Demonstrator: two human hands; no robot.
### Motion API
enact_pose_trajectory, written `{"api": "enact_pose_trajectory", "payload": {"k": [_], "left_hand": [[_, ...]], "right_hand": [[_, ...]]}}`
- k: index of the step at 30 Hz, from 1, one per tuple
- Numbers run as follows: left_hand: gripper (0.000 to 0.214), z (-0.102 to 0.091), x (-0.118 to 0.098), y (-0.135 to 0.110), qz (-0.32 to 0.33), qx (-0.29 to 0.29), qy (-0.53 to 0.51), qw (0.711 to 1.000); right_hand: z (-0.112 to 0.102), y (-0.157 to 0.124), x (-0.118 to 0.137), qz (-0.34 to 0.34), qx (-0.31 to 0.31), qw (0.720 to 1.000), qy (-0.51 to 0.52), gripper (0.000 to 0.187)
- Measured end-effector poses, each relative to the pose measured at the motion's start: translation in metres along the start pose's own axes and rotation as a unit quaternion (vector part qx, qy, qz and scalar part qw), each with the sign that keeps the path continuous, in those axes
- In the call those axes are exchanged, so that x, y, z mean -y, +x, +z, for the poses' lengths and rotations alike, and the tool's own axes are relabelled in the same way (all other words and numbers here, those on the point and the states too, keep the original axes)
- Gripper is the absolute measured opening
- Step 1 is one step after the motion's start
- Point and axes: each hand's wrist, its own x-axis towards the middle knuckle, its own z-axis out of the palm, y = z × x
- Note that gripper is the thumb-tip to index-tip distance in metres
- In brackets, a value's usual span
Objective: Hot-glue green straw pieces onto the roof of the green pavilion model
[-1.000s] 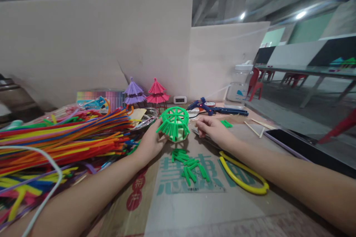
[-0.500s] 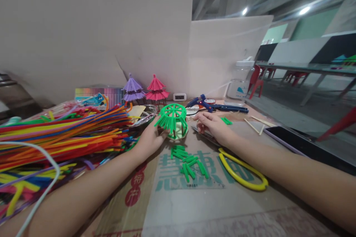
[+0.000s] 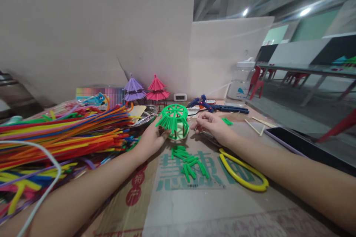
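My left hand (image 3: 153, 135) is closed round the left side of a small green pavilion model (image 3: 174, 113). It has a spoked ring on top, a fringe of green pipe-cleaner strips and a round pale base. To its right, my right hand (image 3: 208, 125) hovers with curled fingers pressed together; whatever they pinch, if anything, is hidden. Scissors with yellow handles (image 3: 244, 179) lie under that hand, their blades partly covered by it. Short cut green pipe-cleaner pieces (image 3: 191, 161) are scattered in front of the model.
Bundles of coloured pipe cleaners (image 3: 69, 126) fill the left side. Behind stand a purple model (image 3: 134, 89) and a pink model (image 3: 157, 89), a small white clock (image 3: 180, 97) and a blue glue gun (image 3: 200, 102). A plastic jug (image 3: 239, 85) and a phone (image 3: 294, 142) are on the right.
My right hand has shifted slightly left and down, so its fingers now cover the scissor tips. My left hand still holds the model, which looks almost unmoved.
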Motion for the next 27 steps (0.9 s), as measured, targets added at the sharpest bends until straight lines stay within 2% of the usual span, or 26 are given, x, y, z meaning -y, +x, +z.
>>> {"api": "enact_pose_trajectory", "payload": {"k": [4, 10, 17, 23, 27], "left_hand": [[0.044, 0.0000, 0.0026, 0.0000, 0.028, 0.003, 0.004, 1.000], [0.045, 0.0007, 0.0063, -0.0002, 0.009, -0.002, 0.008, 1.000], [0.040, -0.0002, 0.0049, 0.0000, 0.034, -0.008, 0.023, 0.999], [0.052, 0.0002, 0.0054, -0.0003, 0.038, -0.014, 0.010, 0.999], [0.053, -0.0002, 0.0051, -0.0003, 0.039, -0.008, 0.007, 0.999]], "right_hand": [[0.0002, -0.0016, 0.0000, -0.001, 0.004, 1.000, 0.010, 0.042], [-0.0009, -0.0020, -0.0008, -0.022, 0.021, 0.999, 0.020, 0.033], [0.0011, -0.0018, 0.0016, 0.006, -0.009, 1.000, 0.026, 0.039], [0.0010, -0.0006, 0.0010, 0.030, -0.002, 0.999, 0.033, 0.047], [0.0000, -0.0001, -0.0014, 0.012, -0.003, 0.999, 0.051, 0.048]]}}
